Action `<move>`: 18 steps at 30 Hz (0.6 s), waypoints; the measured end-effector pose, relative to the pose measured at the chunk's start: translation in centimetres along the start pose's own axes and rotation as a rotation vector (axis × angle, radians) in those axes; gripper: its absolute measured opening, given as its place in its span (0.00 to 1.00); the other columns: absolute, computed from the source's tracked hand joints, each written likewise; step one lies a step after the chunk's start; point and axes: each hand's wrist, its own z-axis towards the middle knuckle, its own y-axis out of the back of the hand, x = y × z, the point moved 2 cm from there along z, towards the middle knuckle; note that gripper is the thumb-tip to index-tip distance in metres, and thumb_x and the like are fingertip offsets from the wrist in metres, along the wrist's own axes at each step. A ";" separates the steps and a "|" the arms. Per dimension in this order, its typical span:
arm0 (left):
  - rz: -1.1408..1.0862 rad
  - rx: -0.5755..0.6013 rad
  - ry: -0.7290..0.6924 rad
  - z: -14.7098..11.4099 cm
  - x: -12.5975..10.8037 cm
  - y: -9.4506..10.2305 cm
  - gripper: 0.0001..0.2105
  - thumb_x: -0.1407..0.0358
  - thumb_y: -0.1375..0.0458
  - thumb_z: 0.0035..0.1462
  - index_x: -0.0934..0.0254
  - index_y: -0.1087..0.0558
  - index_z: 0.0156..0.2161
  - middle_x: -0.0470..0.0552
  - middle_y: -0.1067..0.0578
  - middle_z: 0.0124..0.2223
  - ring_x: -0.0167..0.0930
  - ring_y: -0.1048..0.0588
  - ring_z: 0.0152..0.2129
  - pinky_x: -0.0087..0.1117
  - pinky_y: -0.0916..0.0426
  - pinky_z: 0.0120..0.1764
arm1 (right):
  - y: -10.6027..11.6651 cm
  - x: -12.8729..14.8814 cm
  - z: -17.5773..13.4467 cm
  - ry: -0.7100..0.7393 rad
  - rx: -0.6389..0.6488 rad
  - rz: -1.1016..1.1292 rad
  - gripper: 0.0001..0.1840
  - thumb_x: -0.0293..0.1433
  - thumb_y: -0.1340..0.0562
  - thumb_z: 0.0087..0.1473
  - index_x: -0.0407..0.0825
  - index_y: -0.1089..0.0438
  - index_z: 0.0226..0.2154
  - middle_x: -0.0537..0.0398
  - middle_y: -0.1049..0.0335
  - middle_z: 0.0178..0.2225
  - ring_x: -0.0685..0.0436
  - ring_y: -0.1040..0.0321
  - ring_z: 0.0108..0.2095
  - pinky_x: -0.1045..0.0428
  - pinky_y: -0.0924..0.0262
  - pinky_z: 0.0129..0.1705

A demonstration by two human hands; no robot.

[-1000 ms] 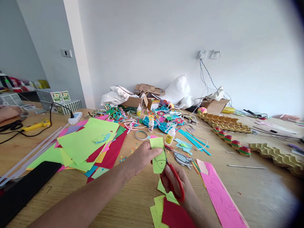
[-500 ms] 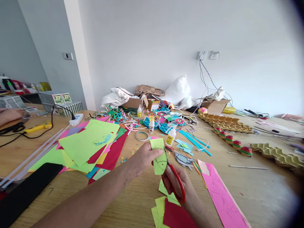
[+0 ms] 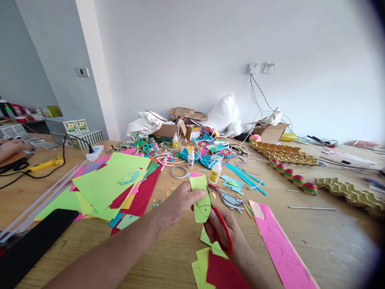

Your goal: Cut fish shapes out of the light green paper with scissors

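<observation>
Between the thumb and fingers of my left hand (image 3: 183, 200) is a piece of yellow-green paper (image 3: 202, 210) with a fish outline drawn on it. My right hand (image 3: 230, 233) grips red-handled scissors (image 3: 224, 228), their blades at the paper's right edge. A small curved sliver of paper (image 3: 213, 196) shows just right of the blades. Below my hands lie more yellow-green pieces with drawn lines (image 3: 201, 261) and a dark red sheet (image 3: 225, 273). Right of the scissors rests a grey-blue fish cutout (image 3: 231, 200).
Stacked coloured paper (image 3: 105, 180) and a black phone-like slab (image 3: 39, 245) lie left. Glue bottles (image 3: 215, 173) and a tape roll (image 3: 179, 172) stand ahead. Right are a pink strip (image 3: 279, 245) and egg cartons (image 3: 351, 194). Another person's hand (image 3: 10, 149) is far left.
A thin curved sliver of paper now shows beside the scissor blades at the right edge of the piece. The view has shifted slightly; my hands stay nearly in place.
</observation>
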 end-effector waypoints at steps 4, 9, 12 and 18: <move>0.017 -0.009 0.008 0.1 0.2 0.1 0.12 0.59 0.45 0.47 0.68 0.30 0.30 0.47 0.31 0.25 0.26 0.34 0.22 0.26 0.41 0.26 | 0.0 0.0 0.0 -0.008 -0.008 0.013 0.27 0.55 0.49 0.50 0.48 0.41 0.21 0.66 0.47 0.09 0.55 0.52 0.11 0.57 0.57 0.15; 0.031 0.004 0.009 0.0 0.1 0.0 0.12 0.59 0.46 0.48 0.69 0.29 0.32 0.48 0.31 0.26 0.25 0.35 0.22 0.26 0.41 0.26 | -0.2 0.1 0.1 -0.032 -0.009 0.005 0.27 0.55 0.49 0.50 0.49 0.42 0.20 0.66 0.49 0.08 0.55 0.53 0.11 0.58 0.60 0.15; -0.007 0.006 0.005 0.0 -0.1 0.0 0.11 0.60 0.45 0.47 0.68 0.29 0.31 0.47 0.31 0.26 0.26 0.34 0.23 0.26 0.40 0.28 | -0.2 0.0 0.1 -0.046 -0.002 -0.001 0.26 0.54 0.49 0.51 0.49 0.42 0.20 0.66 0.49 0.09 0.55 0.53 0.10 0.58 0.62 0.14; 0.015 -0.005 0.028 -0.1 -0.2 0.1 0.11 0.59 0.44 0.46 0.67 0.30 0.30 0.47 0.31 0.26 0.26 0.34 0.22 0.26 0.41 0.26 | 0.0 -0.6 0.1 -0.036 0.007 0.005 0.26 0.53 0.49 0.52 0.49 0.42 0.20 0.66 0.48 0.08 0.55 0.53 0.10 0.58 0.62 0.14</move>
